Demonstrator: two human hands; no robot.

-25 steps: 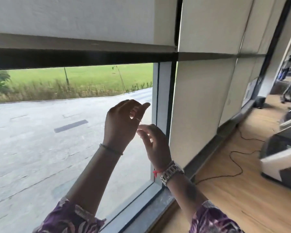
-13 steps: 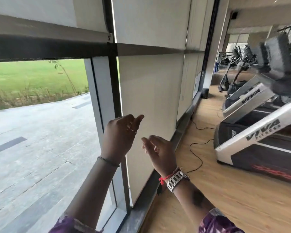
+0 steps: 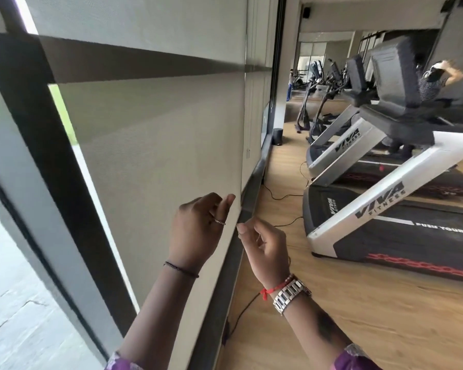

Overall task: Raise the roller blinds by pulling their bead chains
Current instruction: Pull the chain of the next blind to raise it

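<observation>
A grey roller blind (image 3: 158, 145) hangs fully lowered over the window pane in front of me. Its thin bead chain (image 3: 245, 116) runs down the blind's right edge, beyond my hands. My left hand (image 3: 198, 225) is raised before the blind's lower part, fingers curled into the palm and thumb up, holding nothing I can see. My right hand (image 3: 265, 247) hovers just to its right with loosely curled fingers, also holding nothing. Neither hand touches the chain. At the far left, the neighbouring pane (image 3: 8, 289) shows pavement outside.
A dark window mullion (image 3: 51, 161) separates the two panes. Treadmills (image 3: 385, 209) stand close on the right on the wooden floor (image 3: 332, 316). A black cable (image 3: 281, 196) trails along the dark sill (image 3: 249, 193). More lowered blinds and gym machines continue further back.
My view has swung right from the raised blind to the lowered one beside it. Both hands have come away from the first chain and travelled along, still raised and close together.
</observation>
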